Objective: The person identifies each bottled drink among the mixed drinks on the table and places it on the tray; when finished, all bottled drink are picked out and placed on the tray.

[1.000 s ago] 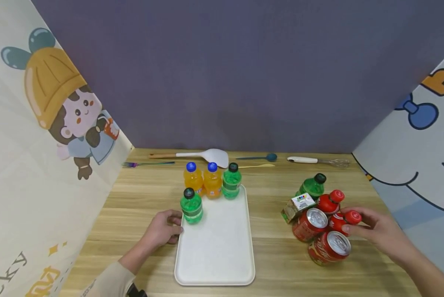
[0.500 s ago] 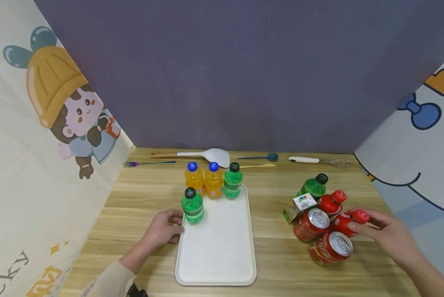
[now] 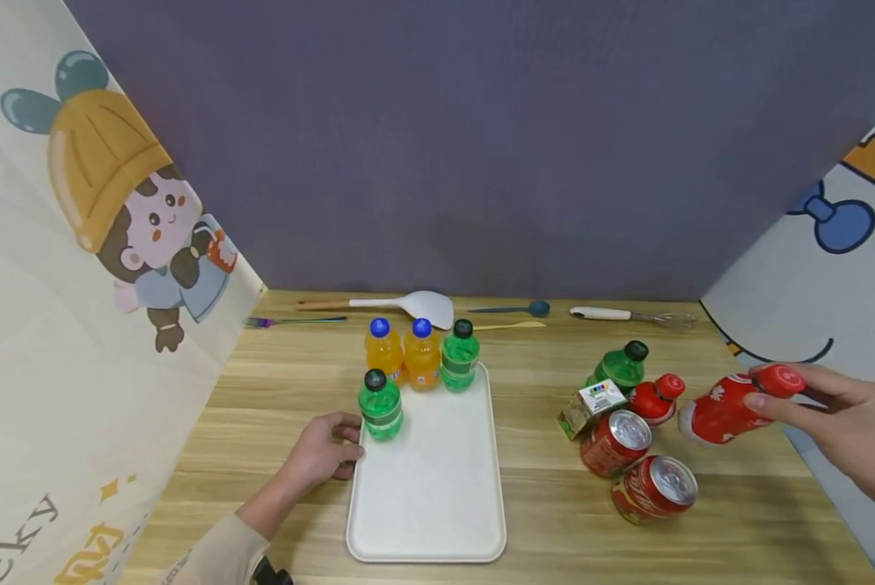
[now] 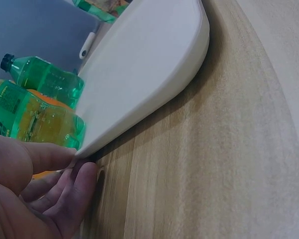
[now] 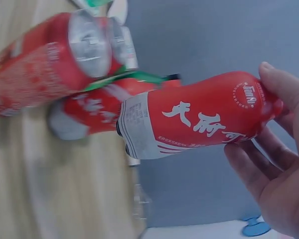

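My right hand (image 3: 846,418) grips a red soda bottle (image 3: 729,404) near its cap, with the bottle raised off the table and tilted. In the right wrist view the bottle (image 5: 194,117) has white lettering. My left hand (image 3: 325,449) pinches the left rim of a white tray (image 3: 430,504), thumb on top and fingers beneath in the left wrist view. A green bottle (image 3: 380,409) stands on the tray near that hand. At the tray's far end are two orange soda bottles (image 3: 384,351) and another green bottle (image 3: 459,357).
On the right stand two red cans (image 3: 616,443), a small drink carton (image 3: 591,409), another red bottle (image 3: 655,400) and a green bottle (image 3: 618,367). Along the back lie a fork (image 3: 291,322), a spatula (image 3: 426,309), a blue spoon (image 3: 510,309) and a whisk (image 3: 630,315).
My right hand has lifted the red bottle from among the cans and bottles and carried it right, tilting it. The left hand and tray have stayed in place.
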Demonstrator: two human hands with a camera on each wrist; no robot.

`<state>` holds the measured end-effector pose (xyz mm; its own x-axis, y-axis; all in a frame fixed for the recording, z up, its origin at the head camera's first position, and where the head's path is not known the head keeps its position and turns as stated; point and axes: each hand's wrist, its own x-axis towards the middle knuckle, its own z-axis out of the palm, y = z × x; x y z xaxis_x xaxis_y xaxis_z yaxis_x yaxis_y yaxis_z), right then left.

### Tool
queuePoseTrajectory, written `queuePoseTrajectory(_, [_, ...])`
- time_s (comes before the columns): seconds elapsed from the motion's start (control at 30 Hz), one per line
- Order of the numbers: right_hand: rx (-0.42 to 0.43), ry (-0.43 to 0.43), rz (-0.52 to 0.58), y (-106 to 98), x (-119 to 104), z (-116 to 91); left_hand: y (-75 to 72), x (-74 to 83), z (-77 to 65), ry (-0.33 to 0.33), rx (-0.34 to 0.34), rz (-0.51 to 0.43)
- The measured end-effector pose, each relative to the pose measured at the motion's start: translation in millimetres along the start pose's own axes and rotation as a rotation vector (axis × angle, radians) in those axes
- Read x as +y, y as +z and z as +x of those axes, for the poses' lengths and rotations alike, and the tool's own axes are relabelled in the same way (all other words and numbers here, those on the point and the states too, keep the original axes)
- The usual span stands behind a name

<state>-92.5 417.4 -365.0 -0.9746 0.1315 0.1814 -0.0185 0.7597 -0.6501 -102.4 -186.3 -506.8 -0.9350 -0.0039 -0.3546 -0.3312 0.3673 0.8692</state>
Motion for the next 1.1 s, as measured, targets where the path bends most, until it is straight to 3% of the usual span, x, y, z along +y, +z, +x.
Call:
queuePoseTrajectory(0.3, [0.042, -0.140, 0.036, -26.5, -43.7, 17.9, -2.2, 2.8, -1.8, -0.015, 0.005, -0.012])
queuePoseTrajectory(0.57, [-0.030, -0.116, -0.022, -28.5, -98.1, 34.1, -1.6, 4.6, -0.1, -0.003, -0.005, 0.006])
queuePoseTrajectory(0.77, [-0.067, -0.209, 0.050, -11.0, -139.5, 42.9, -2.1, 7.3, 1.1, 0.003, -0.011, 0.011])
queuePoseTrajectory(1.1, [-0.239, -0.370, 0.284, 32.0, -193.1, 55.9, -2.5, 6.7, 1.9, -0.008, -0.027, 0.004])
